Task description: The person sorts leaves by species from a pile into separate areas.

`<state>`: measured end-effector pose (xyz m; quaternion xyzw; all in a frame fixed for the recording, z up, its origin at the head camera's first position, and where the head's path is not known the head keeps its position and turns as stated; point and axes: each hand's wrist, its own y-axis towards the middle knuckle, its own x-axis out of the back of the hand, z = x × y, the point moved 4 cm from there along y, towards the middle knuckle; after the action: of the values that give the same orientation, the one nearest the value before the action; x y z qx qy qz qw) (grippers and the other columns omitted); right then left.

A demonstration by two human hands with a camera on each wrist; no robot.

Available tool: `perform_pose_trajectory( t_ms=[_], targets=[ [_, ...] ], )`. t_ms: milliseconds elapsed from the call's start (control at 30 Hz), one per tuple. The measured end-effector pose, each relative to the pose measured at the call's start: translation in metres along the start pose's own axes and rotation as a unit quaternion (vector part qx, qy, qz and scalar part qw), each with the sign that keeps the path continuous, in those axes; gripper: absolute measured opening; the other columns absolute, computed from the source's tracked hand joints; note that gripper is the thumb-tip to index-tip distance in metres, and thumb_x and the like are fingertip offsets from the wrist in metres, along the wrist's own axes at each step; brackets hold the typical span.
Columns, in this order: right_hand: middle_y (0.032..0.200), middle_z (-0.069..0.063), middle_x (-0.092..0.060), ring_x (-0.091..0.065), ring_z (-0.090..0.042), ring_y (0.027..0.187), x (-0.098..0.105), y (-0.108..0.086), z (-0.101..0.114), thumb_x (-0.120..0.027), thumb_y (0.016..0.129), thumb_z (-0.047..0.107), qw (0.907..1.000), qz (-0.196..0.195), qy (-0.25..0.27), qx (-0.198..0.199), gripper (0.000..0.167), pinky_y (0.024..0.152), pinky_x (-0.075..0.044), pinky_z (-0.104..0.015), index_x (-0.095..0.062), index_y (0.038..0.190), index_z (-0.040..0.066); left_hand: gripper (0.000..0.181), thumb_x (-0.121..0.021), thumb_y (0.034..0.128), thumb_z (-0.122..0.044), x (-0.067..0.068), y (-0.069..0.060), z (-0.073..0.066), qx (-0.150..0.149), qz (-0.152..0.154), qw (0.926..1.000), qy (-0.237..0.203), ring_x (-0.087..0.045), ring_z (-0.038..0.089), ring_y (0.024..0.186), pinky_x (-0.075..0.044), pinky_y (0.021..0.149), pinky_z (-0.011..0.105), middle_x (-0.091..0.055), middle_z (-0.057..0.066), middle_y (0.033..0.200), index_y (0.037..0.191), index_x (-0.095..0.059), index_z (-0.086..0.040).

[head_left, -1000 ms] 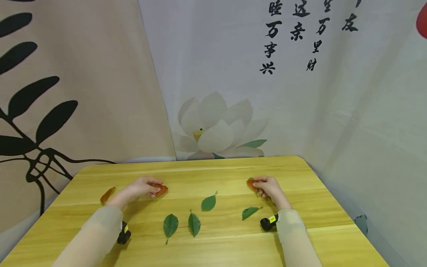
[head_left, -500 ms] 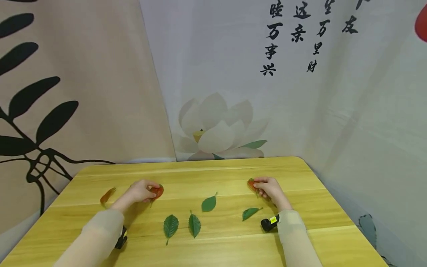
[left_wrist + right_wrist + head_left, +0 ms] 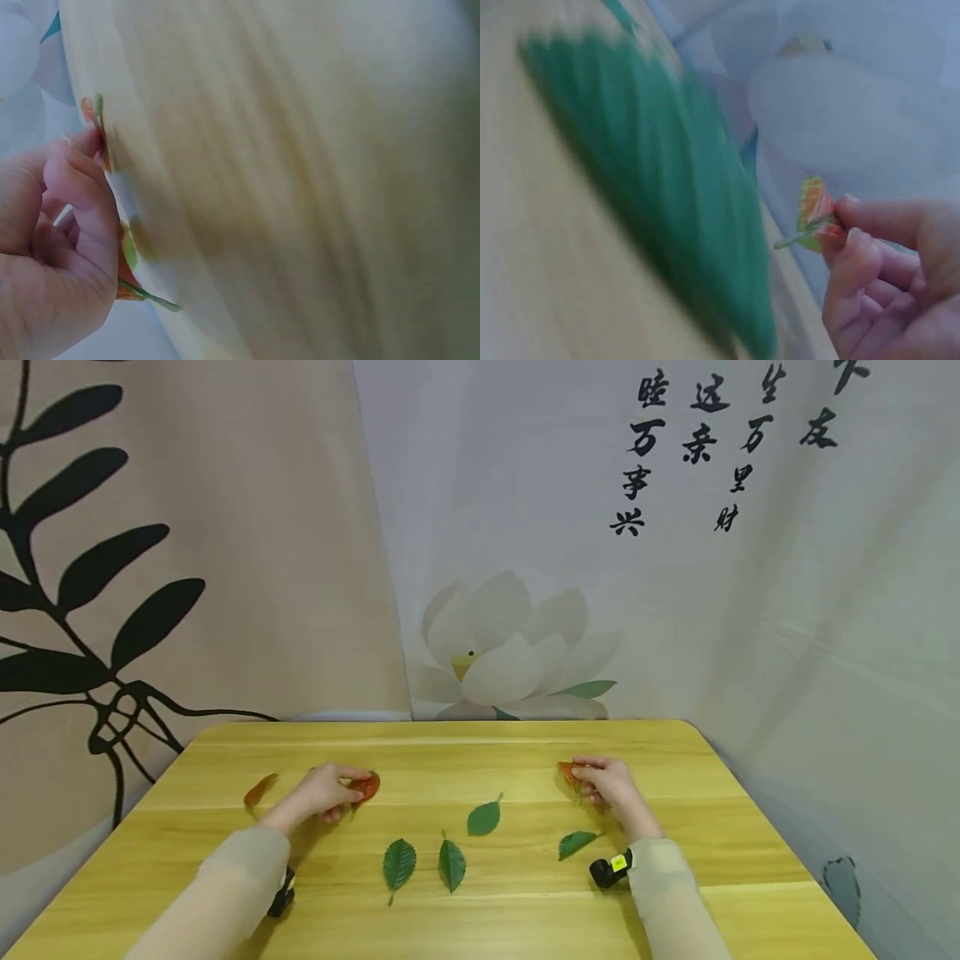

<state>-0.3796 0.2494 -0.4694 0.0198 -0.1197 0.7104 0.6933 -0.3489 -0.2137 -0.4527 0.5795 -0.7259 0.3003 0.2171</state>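
Note:
At the table's left side, the left hand [image 3: 322, 792] pinches a red-orange leaf [image 3: 367, 786] between thumb and fingers, close to the tabletop. In the left wrist view that hand [image 3: 64, 240] has the leaf's reddish edge and green stem [image 3: 154, 298] showing past its fingers. On the right, the right hand [image 3: 606, 781] pinches another red-orange leaf [image 3: 567, 772]. The right wrist view shows this leaf [image 3: 812, 212] with a yellow-green edge, its stem pointing away from the right hand [image 3: 900, 277]. A green leaf [image 3: 576, 843] lies just below the right hand.
Three green leaves [image 3: 399, 865], [image 3: 452, 865], [image 3: 483, 817] lie around the middle of the wooden table [image 3: 510, 927]. An orange-brown leaf [image 3: 259, 791] lies beyond the left forearm. A printed curtain [image 3: 525, 527] hangs behind the table's back edge.
The left hand has drawn slightly back toward the person, and its leaf has turned in the fingers. The right hand's leaf has tilted a little. The head view has shifted slightly.

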Motion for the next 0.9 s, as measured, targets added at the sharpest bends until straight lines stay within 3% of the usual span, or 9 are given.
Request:
perform_pose_trajectory(
  t_ms=[200,300,467,633,900],
  targets=[
    [0.084,-0.01,-0.062,-0.049,-0.013,0.054,-0.052,-0.003,0.03,-0.065,0.092,0.008,0.9984,0.04,-0.018,0.035,0.038,0.047,-0.042,-0.025,-0.06,0.127,-0.004,0.047,-0.057,0.0974,-0.006,-0.004,-0.004,0.005,0.031,0.033,0.9925,-0.114,-0.039,0.012,0.04,-0.04,0.041,0.024,-0.042,0.004,0.052,0.143,-0.046,-0.001],
    [0.083,-0.009,-0.063,-0.05,-0.012,0.054,-0.085,-0.001,0.044,-0.066,0.091,0.007,0.9959,0.073,-0.025,0.047,0.037,0.046,-0.044,-0.024,-0.062,0.125,-0.004,0.048,-0.057,0.0975,-0.006,-0.005,-0.004,0.009,0.039,0.039,0.988,-0.144,-0.043,0.013,0.042,-0.042,0.042,0.026,-0.046,0.006,0.054,0.144,-0.045,-0.001],
    [0.085,-0.011,-0.064,-0.051,-0.013,0.054,-0.14,0.003,0.062,-0.066,0.09,0.006,0.9895,0.131,-0.028,0.054,0.033,0.047,-0.047,-0.024,-0.063,0.123,-0.003,0.048,-0.059,0.0963,-0.008,-0.006,-0.005,0.012,0.045,0.029,0.9883,-0.143,-0.051,0.013,0.042,-0.047,0.042,0.028,-0.052,0.007,0.056,0.142,-0.047,-0.001],
    [0.085,-0.014,-0.065,-0.054,-0.013,0.052,-0.187,0.008,0.067,-0.066,0.09,0.003,0.9848,0.164,-0.031,0.049,0.034,0.048,-0.05,-0.025,-0.062,0.122,-0.006,0.047,-0.06,0.096,-0.008,-0.008,-0.006,0.012,0.052,0.017,0.9882,-0.143,-0.052,0.013,0.042,-0.048,0.042,0.028,-0.054,0.008,0.057,0.141,-0.049,-0.002],
    [0.089,-0.019,-0.067,-0.06,-0.014,0.053,-0.234,0.006,0.07,-0.064,0.09,-0.005,0.98,0.197,0.011,0.023,0.036,0.049,-0.052,-0.025,-0.057,0.124,-0.011,0.046,-0.06,0.0959,-0.009,-0.007,-0.006,0.012,0.053,0.008,0.9881,-0.144,-0.051,0.014,0.042,-0.047,0.042,0.028,-0.054,0.008,0.057,0.141,-0.051,-0.004]
  ],
)
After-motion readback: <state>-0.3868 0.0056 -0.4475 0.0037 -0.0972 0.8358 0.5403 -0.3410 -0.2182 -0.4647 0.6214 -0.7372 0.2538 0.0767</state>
